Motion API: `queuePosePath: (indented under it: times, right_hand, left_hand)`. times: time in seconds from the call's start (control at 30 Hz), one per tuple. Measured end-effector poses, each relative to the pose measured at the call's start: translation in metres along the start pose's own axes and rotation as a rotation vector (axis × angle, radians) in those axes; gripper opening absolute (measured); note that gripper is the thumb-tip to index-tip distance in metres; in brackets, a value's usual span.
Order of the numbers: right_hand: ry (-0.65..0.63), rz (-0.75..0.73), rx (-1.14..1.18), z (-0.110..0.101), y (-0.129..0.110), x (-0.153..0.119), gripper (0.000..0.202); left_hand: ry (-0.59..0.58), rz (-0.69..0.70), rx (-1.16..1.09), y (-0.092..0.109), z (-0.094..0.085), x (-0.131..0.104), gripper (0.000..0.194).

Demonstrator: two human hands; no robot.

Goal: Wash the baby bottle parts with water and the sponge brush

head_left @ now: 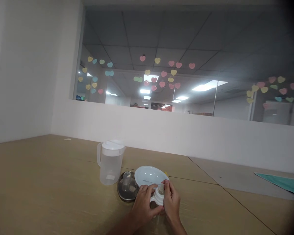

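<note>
2 hands (142,203) (171,199) hold bottle (158,198) near bowl (147,172) edge.

head-worn view, facing forward and down, across the tabletop (51,182)

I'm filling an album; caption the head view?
Two hands hold a white-collared bottle beside a pale bowl and pitcher.
</note>
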State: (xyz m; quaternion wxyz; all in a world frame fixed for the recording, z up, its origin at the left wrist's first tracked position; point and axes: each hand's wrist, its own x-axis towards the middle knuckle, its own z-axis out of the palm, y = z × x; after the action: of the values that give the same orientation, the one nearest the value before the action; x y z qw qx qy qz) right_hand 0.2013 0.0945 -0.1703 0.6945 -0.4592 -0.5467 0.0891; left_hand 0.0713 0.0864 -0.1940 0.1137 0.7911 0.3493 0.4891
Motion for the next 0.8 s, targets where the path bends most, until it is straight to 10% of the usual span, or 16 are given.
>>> queuePosePath:
  times: [0.37, 0.53, 0.8]
  right_hand:
    - [0.058, -0.071, -0.163, -0.002, -0.005, -0.003, 0.049]
    - [-0.123, -0.128, 0.100, 0.000, -0.002, 0.000, 0.044]
    - [-0.363, -0.444, -0.127, -0.001, -0.004, 0.000, 0.025]
  left_hand:
    - [0.007, -0.037, 0.034, 0.001, -0.004, 0.002, 0.053]
    - [0.005, 0.015, -0.033, -0.006, -0.005, 0.001, 0.051]
    - [0.072, 0.009, -0.131, -0.006, -0.009, 0.003, 0.048]
